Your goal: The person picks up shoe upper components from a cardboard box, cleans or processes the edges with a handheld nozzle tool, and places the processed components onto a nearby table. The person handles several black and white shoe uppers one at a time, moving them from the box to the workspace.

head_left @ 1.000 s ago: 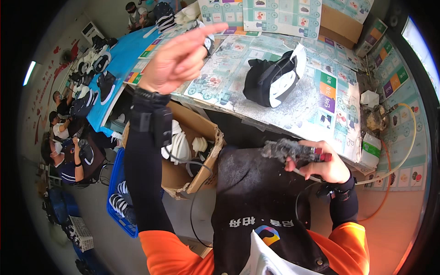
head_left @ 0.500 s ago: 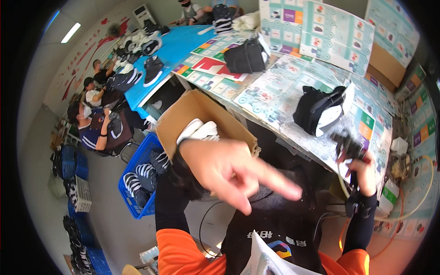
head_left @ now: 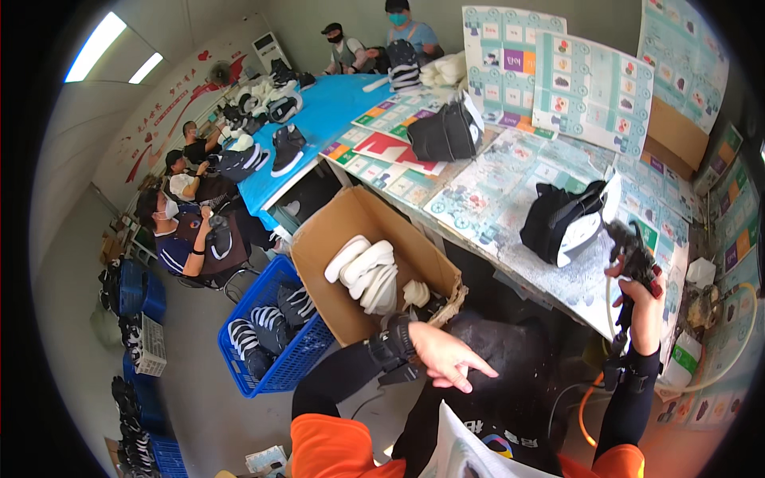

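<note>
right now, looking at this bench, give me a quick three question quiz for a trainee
1. True or false: the right hand holds a dark spray gun raised beside the bench.
2. What lies in the open cardboard box by the left hand?
A. white soles
B. folded shirts
C. paint cans
3. Fill in: the plastic crate on the floor holding shoes is ____ in colour.

Key
1. True
2. A, white soles
3. Blue
</note>
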`<state>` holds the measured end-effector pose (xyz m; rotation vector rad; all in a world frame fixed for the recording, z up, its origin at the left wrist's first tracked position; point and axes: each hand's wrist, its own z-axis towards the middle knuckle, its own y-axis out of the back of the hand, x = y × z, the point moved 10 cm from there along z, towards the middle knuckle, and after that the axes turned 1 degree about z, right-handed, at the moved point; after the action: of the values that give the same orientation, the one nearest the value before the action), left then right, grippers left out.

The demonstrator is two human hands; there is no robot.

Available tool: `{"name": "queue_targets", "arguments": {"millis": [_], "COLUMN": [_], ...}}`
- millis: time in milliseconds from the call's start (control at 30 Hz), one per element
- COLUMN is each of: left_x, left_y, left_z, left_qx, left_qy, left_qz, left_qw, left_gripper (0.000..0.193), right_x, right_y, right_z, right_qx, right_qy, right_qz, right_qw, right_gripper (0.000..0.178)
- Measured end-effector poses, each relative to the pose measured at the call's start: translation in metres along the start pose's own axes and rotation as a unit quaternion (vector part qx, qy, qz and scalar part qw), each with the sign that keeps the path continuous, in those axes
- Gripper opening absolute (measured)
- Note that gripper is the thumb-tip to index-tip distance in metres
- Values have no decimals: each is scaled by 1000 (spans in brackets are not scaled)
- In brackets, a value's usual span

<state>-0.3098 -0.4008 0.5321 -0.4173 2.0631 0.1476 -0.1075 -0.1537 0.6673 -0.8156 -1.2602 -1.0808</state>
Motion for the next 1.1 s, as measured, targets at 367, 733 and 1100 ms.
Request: {"name": "queue_targets", "arguments": {"millis": [367, 733, 1100], "left_x": [138, 42, -49], "left_y": [177, 326, 420], "left_z": [-446, -97, 43], "left_qx": [-541, -658, -571], "left_qy": [-704, -45, 65], "left_qz": [-420, -70, -176], "left_qw": [186, 748, 799], "left_gripper": [30, 56, 63], "right_x": [-87, -122, -109], "right_y": [9, 83, 68], "right_z": [-58, -49, -10], "right_qx": [58, -105, -45], "right_qy": [-141, -162, -139], "right_qz": [124, 109, -26], "right_qw": [980, 975, 989], "right_gripper": [30, 32, 24]}}
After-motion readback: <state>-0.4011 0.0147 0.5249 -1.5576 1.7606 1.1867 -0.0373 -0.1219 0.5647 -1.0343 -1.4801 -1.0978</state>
